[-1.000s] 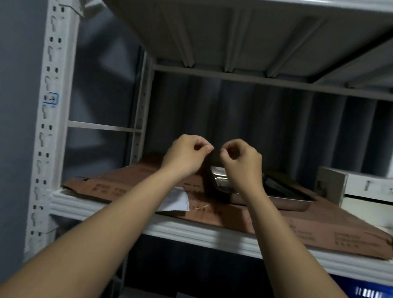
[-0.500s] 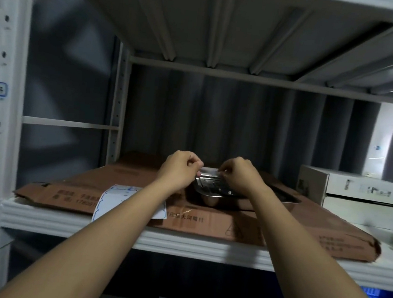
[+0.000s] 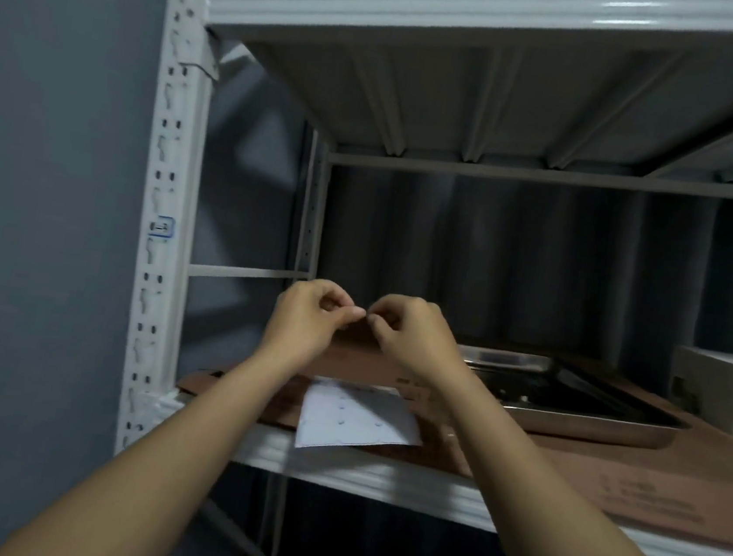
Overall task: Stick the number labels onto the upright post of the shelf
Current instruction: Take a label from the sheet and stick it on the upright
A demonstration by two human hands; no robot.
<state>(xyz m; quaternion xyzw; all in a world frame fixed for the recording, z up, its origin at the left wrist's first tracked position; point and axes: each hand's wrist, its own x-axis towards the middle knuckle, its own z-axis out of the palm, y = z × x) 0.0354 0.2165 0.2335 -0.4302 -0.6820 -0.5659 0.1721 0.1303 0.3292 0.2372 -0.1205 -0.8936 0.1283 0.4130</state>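
The white perforated upright post (image 3: 173,155) of the shelf stands at the left, with one blue-bordered number label (image 3: 161,227) stuck on it at mid height. My left hand (image 3: 305,321) and my right hand (image 3: 413,333) are raised in front of the shelf, to the right of the post, with their fingertips meeting. Both pinch a small number label between thumb and forefinger; the fingertips hide nearly all of it. A white label sheet (image 3: 353,418) lies on the cardboard just below my hands.
Flat brown cardboard (image 3: 584,472) covers the shelf board (image 3: 378,476). On it sits a shallow metal tray (image 3: 570,401), with a white box (image 3: 717,391) at the far right. Another shelf board (image 3: 477,11) runs overhead. A grey wall (image 3: 45,195) lies left of the post.
The view has swung back left, so the post now stands further right in the frame. My hands have risen off the tray area and closed together until their fingertips touch.
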